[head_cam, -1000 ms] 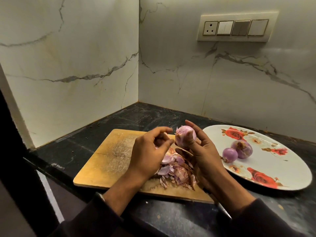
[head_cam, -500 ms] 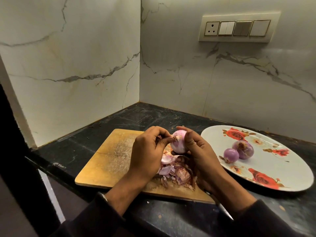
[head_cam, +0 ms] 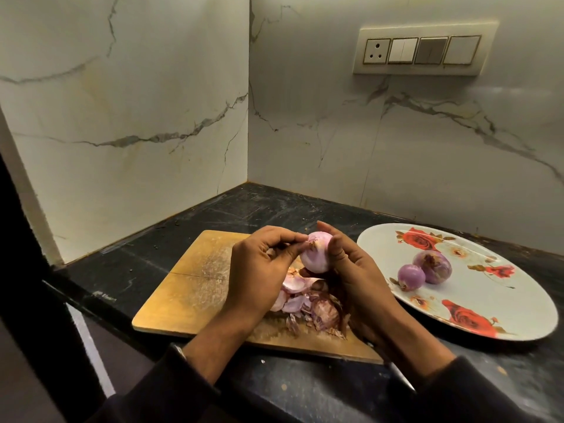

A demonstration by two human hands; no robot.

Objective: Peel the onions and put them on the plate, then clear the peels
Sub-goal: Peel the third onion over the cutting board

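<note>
Centre of frame, above the wooden board (head_cam: 195,288): one onion (head_cam: 316,253), cupped in the right hand (head_cam: 357,279), fingers curled round it. Left hand (head_cam: 259,270) pinches at its top, apparently a skin flap. Peels (head_cam: 308,306) heaped on the board below. Right of frame: floral plate (head_cam: 488,300) bearing two peeled onions (head_cam: 422,270).

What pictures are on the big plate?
Red roses with small leaves on a white plate, seen best in the head view.

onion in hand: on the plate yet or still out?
Out. The onion is held above the cutting board by the right hand, with the left hand pinching at its top; the plate holds two others.
</note>
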